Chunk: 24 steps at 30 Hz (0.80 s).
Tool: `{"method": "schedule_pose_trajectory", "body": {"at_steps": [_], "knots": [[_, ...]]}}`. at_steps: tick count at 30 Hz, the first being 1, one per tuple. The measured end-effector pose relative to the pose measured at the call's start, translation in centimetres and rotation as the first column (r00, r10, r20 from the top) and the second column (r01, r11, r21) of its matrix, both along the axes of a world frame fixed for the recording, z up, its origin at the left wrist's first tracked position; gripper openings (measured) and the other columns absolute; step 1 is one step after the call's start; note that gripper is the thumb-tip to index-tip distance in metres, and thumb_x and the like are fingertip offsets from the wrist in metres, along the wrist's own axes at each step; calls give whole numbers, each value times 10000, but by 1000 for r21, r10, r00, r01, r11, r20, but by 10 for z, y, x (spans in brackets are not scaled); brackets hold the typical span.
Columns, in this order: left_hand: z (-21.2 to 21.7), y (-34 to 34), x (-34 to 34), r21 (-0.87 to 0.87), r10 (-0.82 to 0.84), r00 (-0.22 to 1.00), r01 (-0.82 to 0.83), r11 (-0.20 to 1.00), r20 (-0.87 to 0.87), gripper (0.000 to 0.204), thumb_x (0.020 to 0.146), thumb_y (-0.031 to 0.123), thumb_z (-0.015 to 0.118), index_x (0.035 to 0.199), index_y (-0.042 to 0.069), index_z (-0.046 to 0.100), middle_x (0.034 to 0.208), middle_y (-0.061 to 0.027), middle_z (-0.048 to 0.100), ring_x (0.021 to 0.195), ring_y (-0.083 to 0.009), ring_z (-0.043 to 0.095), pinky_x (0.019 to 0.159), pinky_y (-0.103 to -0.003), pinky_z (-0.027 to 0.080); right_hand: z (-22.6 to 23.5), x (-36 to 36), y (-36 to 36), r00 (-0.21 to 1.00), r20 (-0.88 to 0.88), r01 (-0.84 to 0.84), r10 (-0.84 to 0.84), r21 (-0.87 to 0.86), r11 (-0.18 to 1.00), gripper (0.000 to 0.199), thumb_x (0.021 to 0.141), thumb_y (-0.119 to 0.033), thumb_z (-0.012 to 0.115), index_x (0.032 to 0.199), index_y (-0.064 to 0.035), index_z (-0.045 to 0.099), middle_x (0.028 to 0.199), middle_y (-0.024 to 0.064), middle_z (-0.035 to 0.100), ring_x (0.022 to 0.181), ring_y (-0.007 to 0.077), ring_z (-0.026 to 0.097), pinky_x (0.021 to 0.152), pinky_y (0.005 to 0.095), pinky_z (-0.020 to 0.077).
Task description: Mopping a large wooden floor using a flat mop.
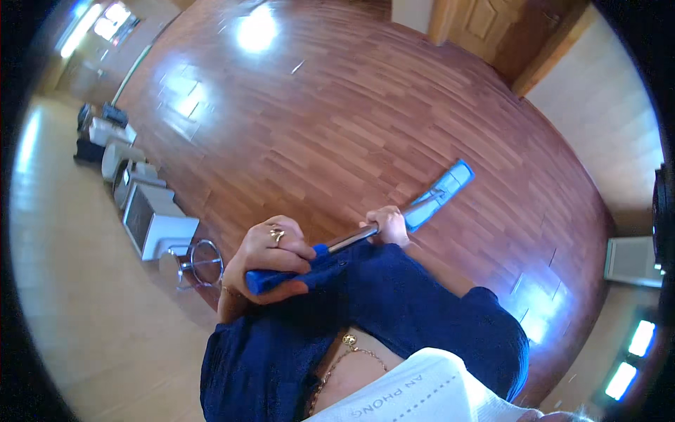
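A flat mop runs slantwise from my body out to the floor. My left hand (pixel 274 252), wearing a gold ring, is closed round its blue grip (pixel 264 281) at the top end. Farther down, the metal pole (pixel 351 239) passes through the closed fingers of my right hand (pixel 388 224). Beyond that hand, the rectangular light-blue mop head (pixel 444 193) lies at the far end of the pole, over the wood floor; whether it presses flat on it I cannot tell.
Brown wood-plank flooring (pixel 337 126) spreads ahead, with bright reflections. Along the left wall stand a white boxy appliance (pixel 165 225), a round-framed metal stool (pixel 204 264) and several other items. A wooden door (pixel 492 28) is at the far right, and a pale box (pixel 633 260) sits at the right wall.
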<state>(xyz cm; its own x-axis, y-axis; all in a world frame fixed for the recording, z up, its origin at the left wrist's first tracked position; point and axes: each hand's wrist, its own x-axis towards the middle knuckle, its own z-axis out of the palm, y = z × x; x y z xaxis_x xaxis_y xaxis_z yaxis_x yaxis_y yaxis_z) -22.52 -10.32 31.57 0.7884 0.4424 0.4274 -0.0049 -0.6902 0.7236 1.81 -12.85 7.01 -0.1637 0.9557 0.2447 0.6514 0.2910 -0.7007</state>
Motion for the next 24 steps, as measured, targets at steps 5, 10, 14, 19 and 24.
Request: {"method": "schedule_pose_trajectory", "body": {"at_steps": [5,10,14,19,24], "knots": [[1,-46,-36,65,227,974,-226,972,-5,226,633,194,799,795,83,688,859,-79,679,727,-256,626,748,-390,461,-1,-49,32,949,60,-309,309,4,951,287,769,-333,659,591,-130,561,619,106,606,652,335,601,665,442,439],[-2,-78,-33,136,438,892,-423,896,-110,207,660,208,792,796,103,676,829,-66,662,730,-244,629,732,-384,454,-12,-74,70,825,-87,-544,559,147,826,355,732,-270,707,542,-72,481,572,180,489,542,375,519,480,451,359],[-19,-95,-26,192,626,771,-601,776,-115,210,673,207,789,774,108,632,799,-56,648,717,-229,628,742,-380,449,-31,-100,93,754,-108,-638,648,118,761,349,720,-287,711,566,-61,494,590,181,508,552,378,521,493,452,370],[-21,-114,-25,240,721,690,-692,681,-57,202,675,212,786,737,107,625,742,-52,635,646,-223,620,696,-374,458,-39,-130,97,658,6,-752,753,48,657,271,698,-257,731,618,-59,564,628,176,554,611,375,562,529,453,405],[2,-144,-28,315,772,636,-731,605,-5,239,658,266,793,713,102,628,706,-60,640,592,-223,611,638,-365,469,2,-157,61,544,-82,-839,835,-51,541,262,695,-249,744,639,-49,585,658,175,580,664,372,586,564,458,420]]}}
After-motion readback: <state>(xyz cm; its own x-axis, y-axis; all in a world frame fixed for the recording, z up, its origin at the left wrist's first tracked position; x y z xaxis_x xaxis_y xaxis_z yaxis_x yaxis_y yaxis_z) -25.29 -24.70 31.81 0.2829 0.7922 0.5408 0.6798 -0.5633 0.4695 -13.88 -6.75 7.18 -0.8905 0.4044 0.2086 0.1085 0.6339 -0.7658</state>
